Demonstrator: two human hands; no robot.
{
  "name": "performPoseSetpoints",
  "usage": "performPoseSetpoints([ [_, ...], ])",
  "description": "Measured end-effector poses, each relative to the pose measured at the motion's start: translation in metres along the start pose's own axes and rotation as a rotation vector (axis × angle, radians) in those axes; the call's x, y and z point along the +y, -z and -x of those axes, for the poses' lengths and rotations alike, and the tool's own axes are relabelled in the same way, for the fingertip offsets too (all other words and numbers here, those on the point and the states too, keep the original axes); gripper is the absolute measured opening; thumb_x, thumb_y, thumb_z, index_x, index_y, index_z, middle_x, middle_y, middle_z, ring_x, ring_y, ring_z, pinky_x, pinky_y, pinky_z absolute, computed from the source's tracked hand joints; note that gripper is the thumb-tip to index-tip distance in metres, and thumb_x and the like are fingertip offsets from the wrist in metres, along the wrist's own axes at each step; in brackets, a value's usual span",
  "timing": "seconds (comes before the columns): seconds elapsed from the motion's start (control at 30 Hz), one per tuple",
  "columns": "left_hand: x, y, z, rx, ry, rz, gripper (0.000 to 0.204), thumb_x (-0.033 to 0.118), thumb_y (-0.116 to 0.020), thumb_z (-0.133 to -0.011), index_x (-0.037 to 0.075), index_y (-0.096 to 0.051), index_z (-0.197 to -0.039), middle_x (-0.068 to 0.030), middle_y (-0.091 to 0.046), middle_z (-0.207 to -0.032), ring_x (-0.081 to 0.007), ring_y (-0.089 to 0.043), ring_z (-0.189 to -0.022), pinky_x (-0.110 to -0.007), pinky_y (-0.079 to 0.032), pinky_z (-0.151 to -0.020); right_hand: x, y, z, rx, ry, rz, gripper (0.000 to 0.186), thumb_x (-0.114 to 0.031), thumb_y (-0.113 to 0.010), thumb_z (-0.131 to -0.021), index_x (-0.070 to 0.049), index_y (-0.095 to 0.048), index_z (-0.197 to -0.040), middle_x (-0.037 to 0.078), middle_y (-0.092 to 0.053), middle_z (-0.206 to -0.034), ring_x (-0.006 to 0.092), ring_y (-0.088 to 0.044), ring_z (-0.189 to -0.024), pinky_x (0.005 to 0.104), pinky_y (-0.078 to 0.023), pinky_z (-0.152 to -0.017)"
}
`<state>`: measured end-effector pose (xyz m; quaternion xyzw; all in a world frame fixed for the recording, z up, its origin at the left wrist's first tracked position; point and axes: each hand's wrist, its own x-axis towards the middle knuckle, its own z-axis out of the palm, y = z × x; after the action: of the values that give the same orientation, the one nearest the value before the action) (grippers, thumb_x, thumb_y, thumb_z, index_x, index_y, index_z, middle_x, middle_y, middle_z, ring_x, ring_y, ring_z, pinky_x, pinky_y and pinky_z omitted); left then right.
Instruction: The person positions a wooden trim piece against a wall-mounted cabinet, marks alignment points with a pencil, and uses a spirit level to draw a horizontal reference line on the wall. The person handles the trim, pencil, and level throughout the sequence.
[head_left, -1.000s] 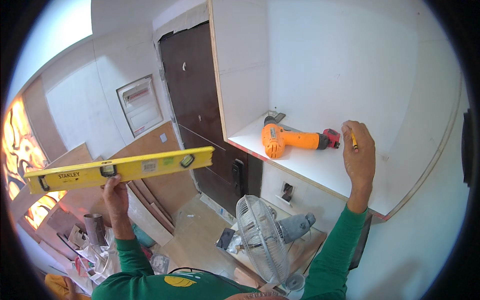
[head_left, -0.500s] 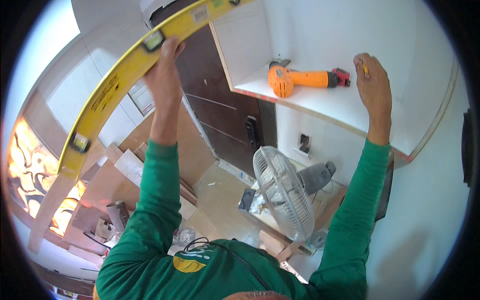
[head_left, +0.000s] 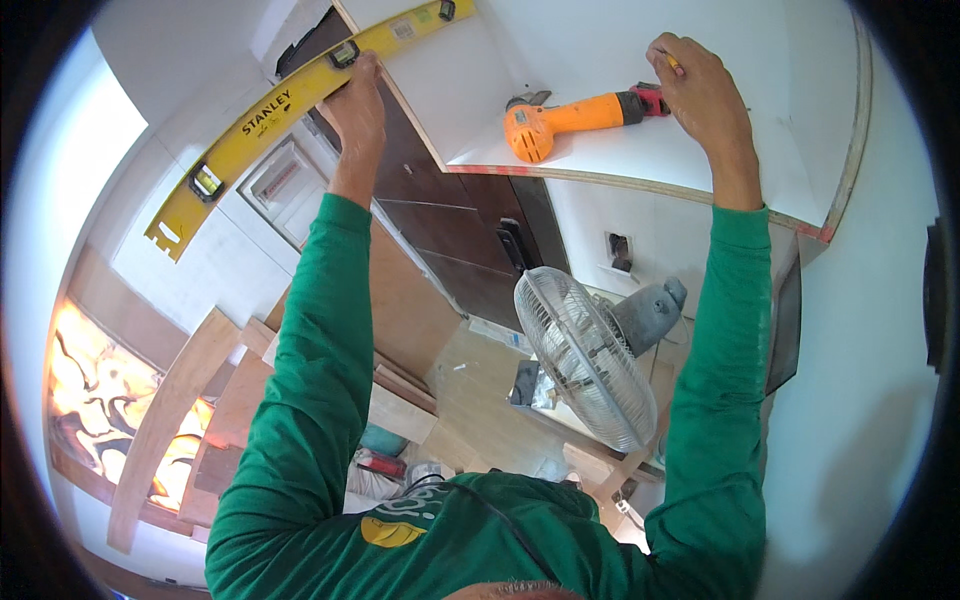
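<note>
My left hand (head_left: 357, 112), raised at the upper left, is closed round the lower edge of a long yellow spirit level (head_left: 268, 112). The level slants up to the right, and its upper end overlaps the side of a white cabinet (head_left: 425, 95). At the upper right my right hand (head_left: 706, 92) is closed on a short yellow pencil (head_left: 675, 66), whose end shows between the fingers. Just left of that hand, an orange power tool (head_left: 575, 117) lies on the cabinet's white bottom board; its red and black end is nearest the hand.
Below the cabinet stands a fan (head_left: 585, 355) with a round wire cage. A dark door (head_left: 455, 215) is behind my left arm. Wooden boards (head_left: 175, 420) lean at the left, beside a bright patterned panel (head_left: 90, 375). A wall socket opening (head_left: 618, 252) sits under the cabinet.
The level's lower end has come up and to the right, so it slopes less steeply. Both hands sit higher in the picture, the right one further left. The whole view has shifted somewhat.
</note>
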<state>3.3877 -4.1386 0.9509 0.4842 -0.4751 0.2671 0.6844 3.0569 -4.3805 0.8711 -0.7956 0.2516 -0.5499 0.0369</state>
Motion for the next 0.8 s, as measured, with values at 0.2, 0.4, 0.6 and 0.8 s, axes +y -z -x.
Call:
performPoseSetpoints([
  [0.2,-0.027,-0.014,-0.008,0.128,-0.129,0.18,0.022,0.009,-0.08,-0.087,-0.004,-0.071,-0.103,-0.009,-0.073,-0.098,-0.0184,-0.068,-0.083,-0.033,-0.056,-0.08,-0.007,0.005,-0.003,-0.069,0.009,-0.05,0.028,-0.031,-0.058,-0.107,-0.007,-0.07,-0.114,0.016,-0.073,-0.114,0.0351,-0.069,-0.102,0.0459,-0.055,-0.096],
  [0.4,-0.024,-0.018,0.0,0.094,-0.031,0.198,0.033,0.01,-0.082,-0.089,-0.002,-0.065,-0.115,-0.0094,-0.07,-0.112,-0.0188,-0.065,-0.103,-0.035,-0.051,-0.098,-0.02,0.017,0.0,-0.048,0.001,-0.135,0.026,-0.025,-0.06,-0.104,-0.002,-0.071,-0.1,0.016,-0.073,-0.098,0.0267,-0.072,-0.092,0.0415,-0.056,-0.079],
  [0.6,-0.031,-0.018,-0.003,0.088,-0.104,0.149,0.033,0.011,-0.082,-0.089,-0.002,-0.066,-0.115,-0.0085,-0.07,-0.11,-0.0182,-0.065,-0.102,-0.035,-0.052,-0.095,-0.043,0.024,-0.002,-0.107,-0.112,-0.323,0.02,-0.015,-0.059,-0.104,0.001,-0.069,-0.098,0.019,-0.071,-0.091,0.0311,-0.072,-0.08,0.0412,-0.056,-0.074],
  [0.8,-0.039,-0.018,-0.011,0.093,-0.136,0.225,0.036,0.011,-0.081,-0.089,-0.003,-0.066,-0.118,-0.01,-0.07,-0.113,-0.0196,-0.066,-0.103,-0.036,-0.052,-0.096,-0.054,0.016,-0.001,-0.105,-0.091,-0.369,0.019,-0.015,-0.059,-0.105,0.001,-0.07,-0.101,0.019,-0.07,-0.09,0.0301,-0.072,-0.081,0.0408,-0.056,-0.074],
])
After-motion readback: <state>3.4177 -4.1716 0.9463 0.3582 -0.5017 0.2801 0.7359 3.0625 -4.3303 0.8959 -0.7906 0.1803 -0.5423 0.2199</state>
